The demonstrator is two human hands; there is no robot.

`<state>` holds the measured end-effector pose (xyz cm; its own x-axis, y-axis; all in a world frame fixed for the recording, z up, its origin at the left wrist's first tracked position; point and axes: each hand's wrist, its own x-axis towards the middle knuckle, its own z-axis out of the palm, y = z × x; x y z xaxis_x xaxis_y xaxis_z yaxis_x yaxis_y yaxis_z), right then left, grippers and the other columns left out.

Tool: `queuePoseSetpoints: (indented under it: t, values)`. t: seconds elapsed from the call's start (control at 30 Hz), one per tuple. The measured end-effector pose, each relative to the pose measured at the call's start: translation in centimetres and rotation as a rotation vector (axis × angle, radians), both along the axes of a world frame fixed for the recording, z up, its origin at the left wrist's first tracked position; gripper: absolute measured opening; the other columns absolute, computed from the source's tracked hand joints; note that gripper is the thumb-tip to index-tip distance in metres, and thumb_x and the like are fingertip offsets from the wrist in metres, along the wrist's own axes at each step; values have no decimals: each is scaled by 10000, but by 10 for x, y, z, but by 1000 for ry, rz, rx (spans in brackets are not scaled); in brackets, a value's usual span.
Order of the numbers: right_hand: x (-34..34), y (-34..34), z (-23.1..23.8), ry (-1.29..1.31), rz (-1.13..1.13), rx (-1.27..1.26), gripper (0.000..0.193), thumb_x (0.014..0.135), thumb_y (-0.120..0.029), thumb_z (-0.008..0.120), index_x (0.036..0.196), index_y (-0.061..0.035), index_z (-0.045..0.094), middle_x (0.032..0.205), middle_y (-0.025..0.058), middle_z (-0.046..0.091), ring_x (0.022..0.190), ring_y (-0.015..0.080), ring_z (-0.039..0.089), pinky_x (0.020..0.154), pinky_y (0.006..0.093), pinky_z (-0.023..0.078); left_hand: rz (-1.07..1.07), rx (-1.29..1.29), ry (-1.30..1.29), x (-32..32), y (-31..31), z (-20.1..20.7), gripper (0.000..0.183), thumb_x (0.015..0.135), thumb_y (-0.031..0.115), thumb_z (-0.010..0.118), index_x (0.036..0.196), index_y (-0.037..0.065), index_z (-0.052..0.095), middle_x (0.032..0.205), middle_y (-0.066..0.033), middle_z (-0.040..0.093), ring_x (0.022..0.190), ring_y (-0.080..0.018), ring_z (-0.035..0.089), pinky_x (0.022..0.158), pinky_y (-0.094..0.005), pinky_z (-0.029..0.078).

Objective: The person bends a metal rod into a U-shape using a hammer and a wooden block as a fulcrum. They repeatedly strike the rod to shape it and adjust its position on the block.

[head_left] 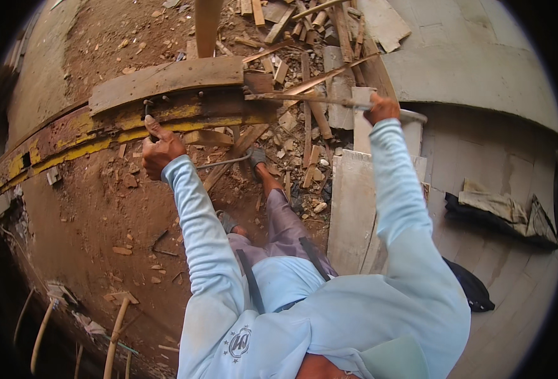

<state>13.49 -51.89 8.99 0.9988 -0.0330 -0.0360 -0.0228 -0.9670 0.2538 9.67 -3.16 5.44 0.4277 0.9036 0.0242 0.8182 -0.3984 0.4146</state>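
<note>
A long beam (70,142) with flaking yellow and reddish-brown paint runs across the left side. On its top lies a wooden board (165,83), with several short metal pegs (201,95) along its near edge. My left hand (161,150) is closed around a thin bent metal rod (222,163), thumb pointing up beside the pegs. One length of the rod sticks out to the right below that hand. Farther right, my right hand (382,109) grips a long, narrow bar (304,98). Its left end reaches the right end of the beam.
Wood scraps (282,69) and rubble lie beyond and right of the beam. A wooden post (207,28) rises behind the board. Pale panels (351,208) stand to my right, near a black bag (503,218) on grey flooring. Wooden sticks (118,331) stand at lower left.
</note>
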Motion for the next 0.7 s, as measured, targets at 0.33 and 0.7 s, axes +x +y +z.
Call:
queuePoseSetpoints:
  t: [0.33, 0.7]
  values:
    - [3, -28, 13, 143, 229, 71, 308, 771, -308, 720, 832, -72, 532, 769, 176, 634, 742, 372, 649, 657, 460, 519, 148, -1307, -698, -90, -58, 46, 784, 852, 407, 734, 1379, 38, 285, 1014, -104, 593, 916, -211, 603, 779, -377, 521]
    - [-31, -11, 18, -46, 357, 160, 628, 824, -655, 585, 804, -30, 522, 723, 175, 574, 683, 371, 593, 620, 440, 477, 70, -2242, -551, -104, -141, 1, 871, 910, 733, 339, 1373, -3, 397, 1327, -290, 472, 1247, -412, 461, 1094, -550, 328]
